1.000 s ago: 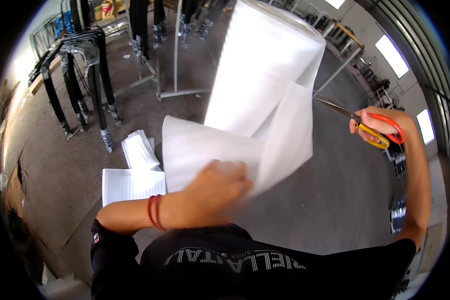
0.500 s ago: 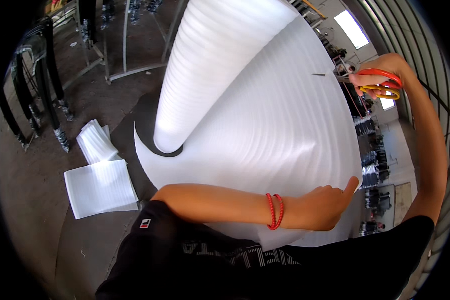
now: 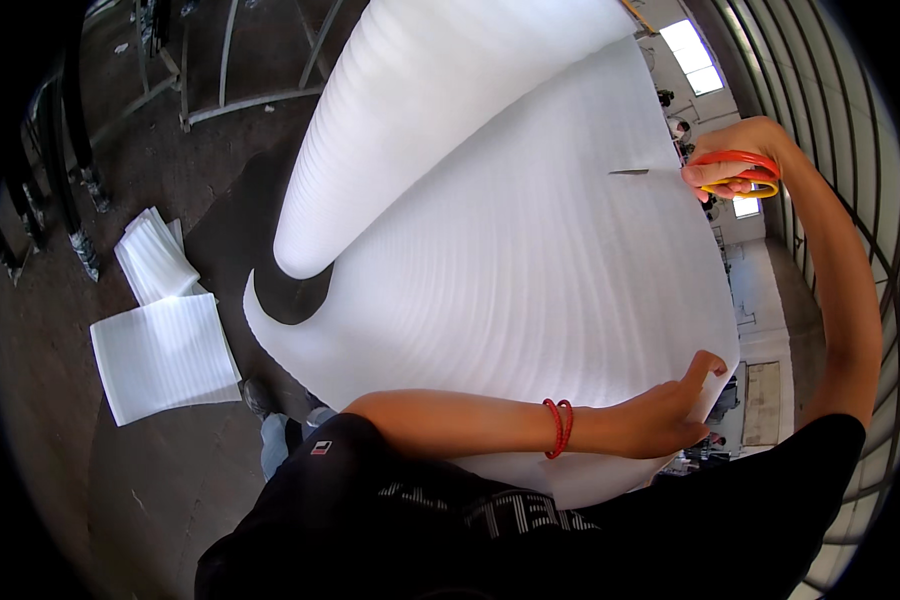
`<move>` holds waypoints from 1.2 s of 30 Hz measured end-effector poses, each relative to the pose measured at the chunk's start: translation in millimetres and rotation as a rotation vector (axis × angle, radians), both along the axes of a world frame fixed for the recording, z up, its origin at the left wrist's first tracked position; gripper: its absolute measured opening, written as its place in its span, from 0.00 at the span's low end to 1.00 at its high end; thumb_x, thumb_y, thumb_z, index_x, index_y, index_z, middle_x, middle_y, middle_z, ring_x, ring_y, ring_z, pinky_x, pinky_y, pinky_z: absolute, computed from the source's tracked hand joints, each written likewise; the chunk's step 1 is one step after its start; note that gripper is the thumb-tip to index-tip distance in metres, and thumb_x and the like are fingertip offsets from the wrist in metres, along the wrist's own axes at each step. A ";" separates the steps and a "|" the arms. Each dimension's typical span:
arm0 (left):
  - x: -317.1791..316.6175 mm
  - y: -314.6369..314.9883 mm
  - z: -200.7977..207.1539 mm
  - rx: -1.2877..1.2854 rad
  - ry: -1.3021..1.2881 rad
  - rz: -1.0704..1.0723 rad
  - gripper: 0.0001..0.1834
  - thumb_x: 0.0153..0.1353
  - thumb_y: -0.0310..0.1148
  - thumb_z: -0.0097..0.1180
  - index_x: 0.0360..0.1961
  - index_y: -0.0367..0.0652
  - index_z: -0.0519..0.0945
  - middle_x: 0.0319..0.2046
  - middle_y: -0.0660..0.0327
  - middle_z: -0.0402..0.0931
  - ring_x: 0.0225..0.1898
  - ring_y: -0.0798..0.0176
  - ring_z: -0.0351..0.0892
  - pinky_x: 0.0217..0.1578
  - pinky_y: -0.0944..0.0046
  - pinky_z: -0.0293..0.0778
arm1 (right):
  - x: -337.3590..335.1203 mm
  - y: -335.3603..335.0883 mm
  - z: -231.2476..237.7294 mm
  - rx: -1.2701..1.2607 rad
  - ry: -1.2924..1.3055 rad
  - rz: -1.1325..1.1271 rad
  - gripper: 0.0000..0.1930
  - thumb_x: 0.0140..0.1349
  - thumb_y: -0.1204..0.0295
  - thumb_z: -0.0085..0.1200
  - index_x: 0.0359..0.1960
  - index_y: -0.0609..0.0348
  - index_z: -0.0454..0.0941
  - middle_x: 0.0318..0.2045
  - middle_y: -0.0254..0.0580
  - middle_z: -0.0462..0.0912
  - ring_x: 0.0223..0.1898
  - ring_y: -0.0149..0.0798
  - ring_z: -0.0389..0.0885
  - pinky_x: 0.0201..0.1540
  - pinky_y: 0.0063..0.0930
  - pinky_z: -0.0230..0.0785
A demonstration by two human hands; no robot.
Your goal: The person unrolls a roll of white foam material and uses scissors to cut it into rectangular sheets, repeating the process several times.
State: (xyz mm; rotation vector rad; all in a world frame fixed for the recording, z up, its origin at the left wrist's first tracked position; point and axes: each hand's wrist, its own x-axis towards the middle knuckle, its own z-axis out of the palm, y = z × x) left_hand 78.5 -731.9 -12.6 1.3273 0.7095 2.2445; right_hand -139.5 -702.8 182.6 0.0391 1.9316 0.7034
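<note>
A large white foam sheet (image 3: 530, 260) spreads before me, running off a thick foam roll (image 3: 420, 120) that stands tilted at the upper middle. At the sheet's far right edge, my right hand (image 3: 735, 165) is closed around scissors (image 3: 755, 172) with red and yellow handles. One blade tip pokes out on the sheet's near face; the rest of the blades is hidden behind the foam. My left hand (image 3: 670, 410), below a red beaded bracelet, holds the sheet's right edge lower down. Its index finger bends over that edge, and the other fingers are mostly hidden.
Folded white foam pieces (image 3: 165, 355) lie on the dark floor at the left. Beyond them stand black parts with wrapped ends (image 3: 82, 250) and a metal frame (image 3: 250, 105). A ribbed wall (image 3: 820, 90) rises at the right, and people show small in the background.
The whole view has shifted, with the floor pieces now further left. My right hand and the scissors appear slightly lower and to the left. My left index finger is more bent.
</note>
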 end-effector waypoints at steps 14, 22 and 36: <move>4.2 6.0 -15.3 0.070 -0.065 -0.093 0.27 0.54 0.27 0.46 0.50 0.45 0.46 0.22 0.47 0.67 0.25 0.50 0.69 0.30 0.56 0.65 | -0.7 18.6 12.6 -0.147 0.153 -0.128 0.12 0.42 0.66 0.58 0.23 0.63 0.74 0.18 0.39 0.75 0.16 0.28 0.69 0.19 0.21 0.62; 6.3 8.4 -21.7 0.121 -0.065 -0.116 0.26 0.55 0.26 0.43 0.52 0.45 0.45 0.22 0.51 0.67 0.24 0.56 0.68 0.29 0.58 0.65 | -25.9 3.2 0.1 0.049 0.011 -0.183 0.14 0.38 0.70 0.58 0.27 0.65 0.75 0.23 0.42 0.78 0.20 0.30 0.73 0.22 0.23 0.66; 7.4 12.6 -33.0 0.273 -0.114 -0.136 0.24 0.58 0.27 0.41 0.52 0.44 0.46 0.18 0.54 0.66 0.18 0.58 0.68 0.22 0.61 0.64 | -42.9 -24.9 -50.9 0.288 0.153 -0.049 0.08 0.30 0.76 0.52 0.16 0.64 0.71 0.11 0.41 0.72 0.10 0.29 0.64 0.13 0.23 0.56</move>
